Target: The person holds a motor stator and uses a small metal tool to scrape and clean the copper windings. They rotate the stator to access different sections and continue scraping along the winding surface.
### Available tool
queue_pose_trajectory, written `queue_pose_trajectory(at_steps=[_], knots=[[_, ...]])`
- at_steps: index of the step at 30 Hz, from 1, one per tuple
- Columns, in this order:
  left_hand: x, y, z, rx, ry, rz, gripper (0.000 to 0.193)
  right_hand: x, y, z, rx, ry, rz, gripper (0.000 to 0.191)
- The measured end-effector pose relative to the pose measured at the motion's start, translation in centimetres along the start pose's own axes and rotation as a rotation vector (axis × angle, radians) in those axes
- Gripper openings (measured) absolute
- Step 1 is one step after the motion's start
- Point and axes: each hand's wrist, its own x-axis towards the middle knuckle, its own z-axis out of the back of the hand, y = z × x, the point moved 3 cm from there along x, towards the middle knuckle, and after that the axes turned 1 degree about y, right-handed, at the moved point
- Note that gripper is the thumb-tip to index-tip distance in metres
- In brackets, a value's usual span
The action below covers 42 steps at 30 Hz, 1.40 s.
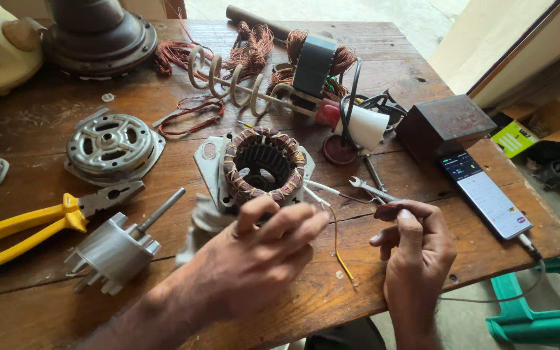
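stator: round copper-wound motor stator [264, 165] on steel plate, likely heavy, windings fragile; grip plate edge
left hand [254, 256]: loosely curled, fingertips on stator's near rim
right hand [413, 243]: pinching thin wire lead [338, 243]

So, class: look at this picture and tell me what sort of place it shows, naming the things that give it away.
Most likely a small repair workshop for electric motors. On the worn wooden table lie a motor stator wound with copper wire, a loose rotor, yellow-handled pliers and tangles of copper wire.
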Motion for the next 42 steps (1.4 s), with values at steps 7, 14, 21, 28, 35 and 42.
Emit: queue_pose_trajectory(at_steps=[7, 14, 21, 28, 35, 42], knots=[[0.4, 2.7, 2.0, 0.129, -0.352, 0.099, 0.025, -0.1, -0.1, 0.1, -0.016, -0.007, -0.003, 0.015], [-3.8, 8.4, 1.3, 0.307, -0.456, 0.591, 0.033, 0.0, 0.2, 0.2, -0.003, 0.01, 0.025, 0.016], [-1.2, 8.4, 2.7, 0.563, -0.403, 0.766, 0.049, 0.2, 0.2, 0.3, -0.029, 0.003, 0.015, 0.018], [-1.9, 7.4, -2.1, -0.691, -0.333, 1.073, 0.08, 0.2, 0.3, 0.0, -0.008, 0.016, -0.005, 0.015], [-2.2, 9.5, -2.3, -1.091, -0.245, 1.295, 0.105, 0.2, 0.2, -0.5, -0.029, 0.075, -0.031, 0.015], [-2.9, 9.8, -2.5, -1.114, -0.316, 1.206, 0.104, -0.3, 0.6, -0.9, -0.039, 0.091, -0.007, 0.016]])
